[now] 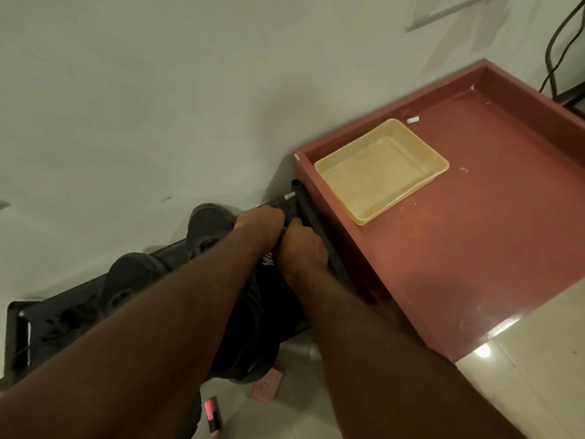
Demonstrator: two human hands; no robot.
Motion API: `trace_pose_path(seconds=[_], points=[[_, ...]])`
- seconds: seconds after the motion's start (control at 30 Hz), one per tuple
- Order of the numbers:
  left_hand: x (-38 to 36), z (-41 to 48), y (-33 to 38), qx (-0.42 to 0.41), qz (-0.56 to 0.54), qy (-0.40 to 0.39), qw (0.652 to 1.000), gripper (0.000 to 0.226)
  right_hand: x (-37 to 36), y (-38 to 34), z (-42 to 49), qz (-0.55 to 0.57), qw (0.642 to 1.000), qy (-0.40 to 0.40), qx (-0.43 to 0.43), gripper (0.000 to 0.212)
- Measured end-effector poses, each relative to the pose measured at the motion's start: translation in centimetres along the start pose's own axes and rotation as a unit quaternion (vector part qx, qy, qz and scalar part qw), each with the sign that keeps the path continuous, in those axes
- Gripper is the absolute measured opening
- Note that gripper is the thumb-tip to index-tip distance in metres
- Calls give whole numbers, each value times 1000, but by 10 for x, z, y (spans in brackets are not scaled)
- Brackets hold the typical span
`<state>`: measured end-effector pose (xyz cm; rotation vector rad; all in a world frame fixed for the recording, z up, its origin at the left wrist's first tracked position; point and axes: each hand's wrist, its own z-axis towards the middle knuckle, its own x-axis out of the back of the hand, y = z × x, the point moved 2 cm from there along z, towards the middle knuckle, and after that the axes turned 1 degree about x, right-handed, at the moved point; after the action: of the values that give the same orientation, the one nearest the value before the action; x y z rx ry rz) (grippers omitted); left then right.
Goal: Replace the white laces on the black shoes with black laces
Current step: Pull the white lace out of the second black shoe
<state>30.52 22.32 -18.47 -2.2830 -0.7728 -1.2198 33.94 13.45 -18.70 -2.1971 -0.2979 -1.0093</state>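
Note:
A black shoe (253, 312) sits at the right end of a black shoe rack (63, 315), mostly covered by my forearms. My left hand (262, 226) and my right hand (302, 248) meet knuckle to knuckle over its top, fingers curled down into it. A small patch of white (269, 261) shows between the hands, and I cannot tell whether it is lace. Two more dark shoes stand on the rack, one (205, 223) just left of my left hand and one (133, 274) further left. No black lace is visible.
A red-brown tray-like table (474, 248) stands right of the rack, holding a shallow yellow plastic tray (319, 163) and a small white scrap (413, 119). A white wall is behind. Pink objects (212, 413) lie on the tiled floor below.

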Motion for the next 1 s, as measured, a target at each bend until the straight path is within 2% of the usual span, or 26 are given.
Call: trace_pose_path(seconds=[0.1,0.17,0.3,0.4,0.43,0.5,0.53,0.6,0.7,0.8,0.87,1.0], points=[[0,-1,-2,-13,-37,-2,999,18,1,0,5,0,999,-15,-40,24],[1,-5,-5,-24,-71,23,997,16,3,1,5,10,997,-26,-66,23],[9,-20,-12,-38,-152,82,984,14,8,2,-6,68,998,3,-16,19],[26,-36,-19,-43,-214,102,970,19,15,5,-14,188,982,14,20,19],[34,-43,-20,-43,-232,101,966,21,22,6,-19,252,968,5,20,18],[52,-56,-19,-34,-285,92,953,17,36,8,-29,399,916,-30,1,16],[61,-61,-18,-27,-340,84,936,13,45,9,-34,465,884,-47,-7,16],[78,-74,-10,-10,-482,48,875,10,67,10,-42,515,856,-37,-1,18],[100,-86,7,-22,-637,-12,770,19,107,17,-47,530,848,8,8,12],[113,-80,25,-45,-711,-32,701,22,145,26,-38,525,850,45,-3,8],[119,-70,38,-43,-723,-20,689,16,165,31,-29,522,851,50,4,11],[128,-40,56,-24,-706,28,707,6,186,40,0,504,862,41,20,21]])
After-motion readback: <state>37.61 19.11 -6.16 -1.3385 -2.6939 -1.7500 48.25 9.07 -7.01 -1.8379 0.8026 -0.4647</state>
